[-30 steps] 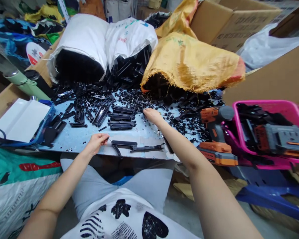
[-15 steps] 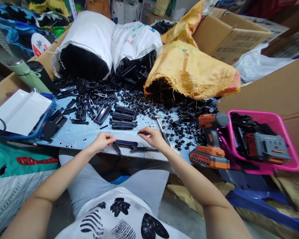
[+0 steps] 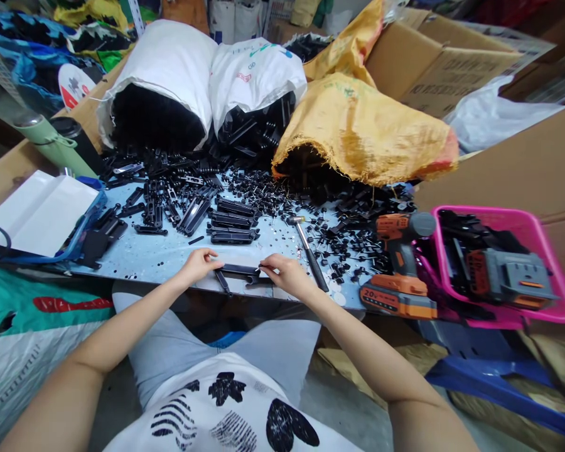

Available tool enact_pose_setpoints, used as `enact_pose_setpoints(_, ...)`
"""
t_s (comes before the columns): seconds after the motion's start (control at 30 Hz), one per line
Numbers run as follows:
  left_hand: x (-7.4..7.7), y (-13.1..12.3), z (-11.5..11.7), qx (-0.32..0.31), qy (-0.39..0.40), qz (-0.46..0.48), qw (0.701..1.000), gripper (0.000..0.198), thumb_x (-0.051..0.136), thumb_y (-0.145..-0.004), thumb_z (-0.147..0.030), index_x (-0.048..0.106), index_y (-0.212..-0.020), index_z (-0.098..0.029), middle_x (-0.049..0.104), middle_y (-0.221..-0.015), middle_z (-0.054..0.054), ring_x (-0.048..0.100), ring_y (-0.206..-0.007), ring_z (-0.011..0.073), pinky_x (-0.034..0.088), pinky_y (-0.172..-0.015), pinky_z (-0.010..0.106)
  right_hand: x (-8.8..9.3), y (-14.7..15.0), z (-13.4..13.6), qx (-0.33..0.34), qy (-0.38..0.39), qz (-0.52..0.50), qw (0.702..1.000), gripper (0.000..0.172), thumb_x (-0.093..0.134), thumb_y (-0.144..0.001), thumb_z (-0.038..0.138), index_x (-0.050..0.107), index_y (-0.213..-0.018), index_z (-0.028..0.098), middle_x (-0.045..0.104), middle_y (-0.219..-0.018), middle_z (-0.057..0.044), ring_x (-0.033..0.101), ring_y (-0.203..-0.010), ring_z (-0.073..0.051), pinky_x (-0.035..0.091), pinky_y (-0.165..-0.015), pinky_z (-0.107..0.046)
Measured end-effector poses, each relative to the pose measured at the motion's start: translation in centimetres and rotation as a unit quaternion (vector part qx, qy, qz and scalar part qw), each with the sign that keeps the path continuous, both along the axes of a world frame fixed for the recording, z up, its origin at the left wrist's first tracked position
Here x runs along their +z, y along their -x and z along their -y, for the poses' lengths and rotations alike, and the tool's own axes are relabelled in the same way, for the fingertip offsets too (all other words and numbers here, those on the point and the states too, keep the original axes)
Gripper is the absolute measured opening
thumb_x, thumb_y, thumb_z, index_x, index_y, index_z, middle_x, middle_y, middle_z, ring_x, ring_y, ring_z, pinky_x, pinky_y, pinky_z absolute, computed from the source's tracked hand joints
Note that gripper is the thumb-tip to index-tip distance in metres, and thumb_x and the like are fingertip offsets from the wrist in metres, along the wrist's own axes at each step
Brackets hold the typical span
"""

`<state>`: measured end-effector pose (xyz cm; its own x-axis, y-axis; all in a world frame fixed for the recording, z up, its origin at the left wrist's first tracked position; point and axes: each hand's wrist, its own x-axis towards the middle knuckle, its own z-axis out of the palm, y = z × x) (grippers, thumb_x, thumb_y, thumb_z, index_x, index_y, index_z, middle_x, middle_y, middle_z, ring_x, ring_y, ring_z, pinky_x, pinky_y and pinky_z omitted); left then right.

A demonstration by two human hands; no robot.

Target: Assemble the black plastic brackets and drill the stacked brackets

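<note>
My left hand is closed, thumb and fingers pinching the left end of a long black plastic bar at the table's front edge. A second black piece slants down from that end, and part of another shows under the right end. At the bar's right end is my right hand, its fingertips pinched on a small black-headed pin with a thin metal shank. Whether the pin is in the bar I cannot tell. Behind the hands lies a stack of similar black bars.
A hammer lies right of my right hand. Farther right are a cordless drill and a pink basket. Loose pins and black parts spill from white sacks and a yellow sack. A blue tray sits left.
My right hand has lowered the pin to the right end of the black bar. My left hand has shifted slightly up and keeps its hold.
</note>
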<state>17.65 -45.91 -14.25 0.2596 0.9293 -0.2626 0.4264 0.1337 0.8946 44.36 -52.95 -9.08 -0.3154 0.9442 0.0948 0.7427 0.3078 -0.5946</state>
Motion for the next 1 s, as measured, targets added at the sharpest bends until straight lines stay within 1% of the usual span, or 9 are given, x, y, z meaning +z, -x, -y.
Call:
enact_pose_setpoints(0.1, -0.5, 0.3, -0.1, -0.015, -0.036, -0.070, 0.997, 0.043, 0.075, -0.060, -0.044, 0.065, -0.090, -0.014, 0.051, -0.064, -0.003, 0.050, -0.057, 0.0115, 0.040, -0.058, 0.024, 0.3, 0.1, 0.3, 0.023, -0.017, 0.063, 0.998, 0.020, 0.047, -0.092, 0.023, 0.065, -0.093, 0.016, 0.065, -0.091, -0.008, 0.062, -0.081, -0.017, 0.046, -0.071, -0.026)
enact_pose_setpoints(0.2, -0.1, 0.6, 0.8, -0.041, -0.175, -0.152, 0.972, 0.044, 0.069, -0.070, -0.048, 0.063, -0.099, -0.016, 0.058, -0.084, 0.004, 0.057, -0.078, 0.0184, 0.045, -0.071, 0.030, -0.1, 0.2, 0.3, 0.045, -0.032, 0.101, 0.993, 0.022, 0.044, -0.093, 0.021, 0.066, -0.093, 0.017, 0.066, -0.091, -0.008, 0.062, -0.080, -0.016, 0.045, -0.070, -0.024)
enact_pose_setpoints(0.37, 0.7, -0.2, 3.2, -0.192, -0.450, -0.206, 0.848, 0.034, 0.051, -0.088, -0.041, 0.059, -0.112, -0.018, 0.059, -0.116, 0.012, 0.051, -0.113, 0.0272, 0.037, -0.096, 0.043, -2.6, 0.2, 0.5, 0.087, -0.083, 0.116, 0.986, 0.026, 0.039, -0.095, 0.020, 0.064, -0.100, 0.016, 0.065, -0.092, -0.008, 0.061, -0.083, -0.017, 0.045, -0.072, -0.025)
enact_pose_setpoints(0.47, 0.5, -1.7, 3.6, -0.332, -0.506, -0.224, 0.764, 0.041, 0.046, -0.091, -0.038, 0.052, -0.124, -0.015, 0.052, -0.130, 0.015, 0.045, -0.122, 0.0278, 0.031, -0.102, 0.045, -4.1, -0.7, 1.2, 0.112, -0.133, 0.143, 0.974, 0.030, 0.037, -0.097, 0.026, 0.058, -0.117, 0.017, 0.062, -0.108, -0.011, 0.057, -0.096, -0.019, 0.044, -0.080, -0.030)
enact_pose_setpoints(0.53, 0.3, -3.1, 3.3, -0.366, -0.498, -0.257, 0.743, 0.050, 0.046, -0.091, -0.043, 0.047, -0.129, -0.011, 0.053, -0.128, 0.018, 0.050, -0.116, 0.0284, 0.036, -0.096, 0.043, -5.0, -1.7, 1.8, 0.097, -0.147, 0.199, 0.964, 0.038, 0.043, -0.094, 0.042, 0.057, -0.120, 0.017, 0.061, -0.107, -0.013, 0.056, -0.095, -0.022, 0.043, -0.078, -0.033)
enact_pose_setpoints(0.63, 0.9, -4.9, 2.5, -0.350, -0.444, -0.308, 0.765, 0.054, 0.044, -0.090, -0.051, 0.056, -0.115, -0.005, 0.063, -0.100, 0.019, 0.058, -0.092, 0.0272, 0.044, -0.076, 0.037, -5.2, -3.3, 2.4, 0.026, -0.150, 0.267, 0.952, 0.054, 0.045, -0.086, 0.062, 0.065, -0.088, 0.012, 0.061, -0.076, -0.012, 0.055, -0.072, -0.021, 0.038, -0.063, -0.030)
enact_pose_setpoints(0.73, 2.8, -5.1, 2.8, -0.325, -0.420, -0.279, 0.800, 0.055, 0.034, -0.091, -0.055, 0.063, -0.080, -0.010, 0.062, -0.072, 0.013, 0.058, -0.072, 0.0224, 0.043, -0.063, 0.032, -2.6, -3.8, 3.0, 0.050, -0.164, 0.230, 0.958, 0.061, 0.035, -0.087, 0.066, 0.056, -0.063, 0.015, 0.052, -0.058, -0.007, 0.048, -0.057, -0.016, 0.030, -0.054, -0.027)
enact_pose_setpoints(0.9, 7.8, -3.8, 7.5, -0.311, -0.420, 0.073, 0.849, 0.060, 0.016, -0.095, -0.053, 0.053, -0.066, -0.016, 0.052, -0.056, 0.003, 0.049, -0.053, 0.0128, 0.039, -0.052, 0.026, 4.3, -0.7, 5.4, 0.263, -0.120, -0.100, 0.952, 0.060, 0.017, -0.095, 0.058, 0.050, -0.065, 0.018, 0.044, -0.053, -0.002, 0.042, -0.051, -0.013, 0.030, -0.051, -0.028)
enact_pose_setpoints(1.0, 8.8, -4.3, 10.9, -0.256, -0.384, 0.222, 0.859, 0.061, 0.010, -0.095, -0.054, 0.051, -0.069, -0.018, 0.051, -0.056, 0.003, 0.048, -0.051, 0.0119, 0.040, -0.051, 0.027, 3.8, 3.6, 7.2, 0.233, -0.116, -0.331, 0.907, 0.052, 0.018, -0.095, 0.056, 0.050, -0.073, 0.021, 0.046, -0.056, -0.001, 0.044, -0.052, -0.014, 0.035, -0.052, -0.028)
